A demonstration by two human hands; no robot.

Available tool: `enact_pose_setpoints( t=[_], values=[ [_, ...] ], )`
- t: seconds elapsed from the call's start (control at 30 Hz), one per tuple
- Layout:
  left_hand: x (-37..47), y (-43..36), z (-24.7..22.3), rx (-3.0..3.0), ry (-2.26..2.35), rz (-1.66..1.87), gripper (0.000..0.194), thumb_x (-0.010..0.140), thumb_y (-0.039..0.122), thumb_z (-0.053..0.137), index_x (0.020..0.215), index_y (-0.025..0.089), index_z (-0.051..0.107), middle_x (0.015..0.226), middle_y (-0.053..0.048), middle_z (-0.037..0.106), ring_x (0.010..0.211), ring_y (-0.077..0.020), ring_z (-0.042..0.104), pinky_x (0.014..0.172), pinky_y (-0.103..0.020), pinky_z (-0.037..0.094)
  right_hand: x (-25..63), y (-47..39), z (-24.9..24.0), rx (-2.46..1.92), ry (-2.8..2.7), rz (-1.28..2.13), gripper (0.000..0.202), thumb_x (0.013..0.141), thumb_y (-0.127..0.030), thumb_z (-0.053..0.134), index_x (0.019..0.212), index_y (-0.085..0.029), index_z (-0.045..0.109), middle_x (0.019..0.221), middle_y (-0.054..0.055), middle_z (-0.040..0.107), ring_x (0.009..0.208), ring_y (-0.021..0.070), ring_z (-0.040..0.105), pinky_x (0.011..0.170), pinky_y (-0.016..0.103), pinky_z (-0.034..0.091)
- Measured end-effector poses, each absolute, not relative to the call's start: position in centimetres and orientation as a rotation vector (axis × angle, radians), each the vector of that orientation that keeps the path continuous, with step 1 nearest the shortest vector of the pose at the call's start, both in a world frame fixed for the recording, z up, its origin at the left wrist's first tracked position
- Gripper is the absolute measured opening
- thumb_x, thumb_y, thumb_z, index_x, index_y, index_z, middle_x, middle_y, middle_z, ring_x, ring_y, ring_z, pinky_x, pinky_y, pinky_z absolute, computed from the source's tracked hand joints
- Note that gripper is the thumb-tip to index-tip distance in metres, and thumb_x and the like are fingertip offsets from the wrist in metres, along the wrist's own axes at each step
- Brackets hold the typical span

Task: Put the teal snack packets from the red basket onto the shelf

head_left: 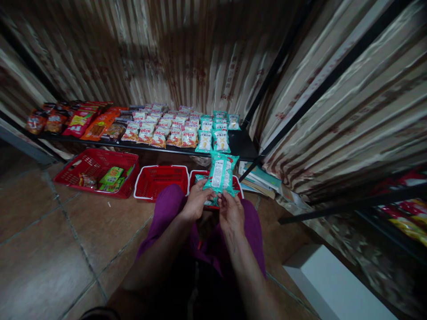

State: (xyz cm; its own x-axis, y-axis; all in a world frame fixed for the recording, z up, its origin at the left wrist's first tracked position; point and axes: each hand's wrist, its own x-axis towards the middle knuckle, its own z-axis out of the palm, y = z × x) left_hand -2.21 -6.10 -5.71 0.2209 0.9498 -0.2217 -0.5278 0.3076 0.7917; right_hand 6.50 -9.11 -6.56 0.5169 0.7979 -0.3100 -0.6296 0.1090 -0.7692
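Teal snack bags (221,141) were in three places: on the shelf (245,144), in the right basket (237,184), and between the left hand (197,198) and the right hand (231,212). At the back, a striped curtain (200,44) hung in folds, and before it the low black shelf ran from left to right. Orange and red packs (102,126) lay along its left part, rows of white-and-orange bags (174,136) took the middle, and the teal group sat toward the right end, two abreast at the front. Nearer, on the tiled floor (30,218), the left basket (62,180) held green packets (113,175); beside it were the white-rimmed middle basket (162,182) and the right one, with more teal bags partly hidden inside. Judged from this layout, the work was partway along: the middle rows and the teal group looked settled, while the bags in the right basket, too covered to count, and the held bag (217,174) were off the shelf. That bag, perhaps overlapping a second, was tilted up above the right basket, near the shelf's front edge. The left hand's grip was closed on its lower left corner; the right hand's grip seemed to pinch its lower right edge.
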Motion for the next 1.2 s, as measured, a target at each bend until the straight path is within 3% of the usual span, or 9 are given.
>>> enact_pose_setpoints(
  t=[0.27, 0.37, 0.53, 0.63, 0.97, 1.1, 1.2],
  values=[
    [-2.9, -6.0, -5.3, 0.658, 0.849, 1.061, 0.035, 0.056, 0.009, 0.063, 0.089, 0.018, 0.059, 0.063, 0.004, 0.061, 0.048, -0.0072, 0.052, 0.051, -0.02, 0.038, 6.7, -9.1, -7.0, -1.056, -0.251, 1.061, 0.028, 0.049, -0.02, 0.08, 0.069, -0.018, 0.06, 0.058, -0.009, 0.061, 0.049, 0.0046, 0.054, 0.047, 0.014, 0.043],
    [-3.2, -5.8, -5.2, 0.709, 0.873, 1.061, 0.033, 0.055, 0.009, 0.062, 0.087, 0.017, 0.059, 0.059, 0.005, 0.059, 0.045, -0.0063, 0.048, 0.048, -0.019, 0.034, 6.8, -9.2, -7.0, -1.088, -0.356, 1.052, 0.029, 0.052, -0.024, 0.079, 0.073, -0.019, 0.061, 0.062, -0.008, 0.062, 0.054, 0.0066, 0.056, 0.053, 0.018, 0.046],
    [-3.6, -5.6, -5.5, 0.772, 0.922, 1.017, 0.035, 0.055, 0.007, 0.057, 0.088, 0.017, 0.057, 0.059, 0.006, 0.058, 0.043, -0.0056, 0.047, 0.045, -0.019, 0.031, 7.6, -9.2, -6.5, -1.109, -0.556, 1.028, 0.052, 0.062, -0.035, 0.075, 0.111, -0.028, 0.058, 0.101, -0.001, 0.067, 0.09, 0.0143, 0.062, 0.077, 0.028, 0.05],
    [-3.7, -5.7, -6.1, 0.826, 0.947, 0.942, 0.04, 0.055, 0.005, 0.056, 0.093, 0.016, 0.055, 0.062, 0.006, 0.059, 0.043, -0.0057, 0.048, 0.045, -0.019, 0.033, 8.5, -8.8, -6.0, -1.136, -0.593, 1.057, 0.055, 0.064, -0.042, 0.074, 0.115, -0.026, 0.059, 0.109, 0.002, 0.066, 0.096, 0.0176, 0.061, 0.08, 0.03, 0.049],
    [-4.3, -6.3, -6.9, 1.005, 0.836, 0.779, 0.038, 0.058, 0.013, 0.063, 0.095, 0.015, 0.057, 0.064, 0.004, 0.06, 0.046, -0.006, 0.049, 0.047, -0.019, 0.033, 10.1, -8.2, -4.9, -1.342, -0.487, 0.968, 0.051, 0.057, -0.048, 0.077, 0.097, -0.018, 0.068, 0.074, -0.002, 0.067, 0.061, 0.0111, 0.057, 0.052, 0.021, 0.042],
    [-4.6, -6.1, -7.4, 1.017, 0.809, 0.73, 0.04, 0.059, 0.019, 0.068, 0.097, 0.015, 0.056, 0.067, 0.002, 0.063, 0.05, -0.0078, 0.053, 0.05, -0.021, 0.036, 10.1, -7.8, -5.5, -1.34, -0.462, 0.945, 0.041, 0.057, -0.049, 0.076, 0.082, -0.018, 0.068, 0.07, -0.004, 0.065, 0.06, 0.0101, 0.055, 0.053, 0.02, 0.042],
    [-4.6, -5.9, -7.9, 0.995, 0.78, 0.721, 0.039, 0.058, 0.022, 0.071, 0.094, 0.015, 0.056, 0.071, 0.0, 0.064, 0.058, -0.0107, 0.058, 0.055, -0.023, 0.041, 10.1, -7.5, -6.0, -1.357, -0.404, 0.961, 0.041, 0.055, -0.049, 0.078, 0.081, -0.018, 0.068, 0.07, -0.005, 0.066, 0.061, 0.0103, 0.056, 0.057, 0.021, 0.045]
  ],
)
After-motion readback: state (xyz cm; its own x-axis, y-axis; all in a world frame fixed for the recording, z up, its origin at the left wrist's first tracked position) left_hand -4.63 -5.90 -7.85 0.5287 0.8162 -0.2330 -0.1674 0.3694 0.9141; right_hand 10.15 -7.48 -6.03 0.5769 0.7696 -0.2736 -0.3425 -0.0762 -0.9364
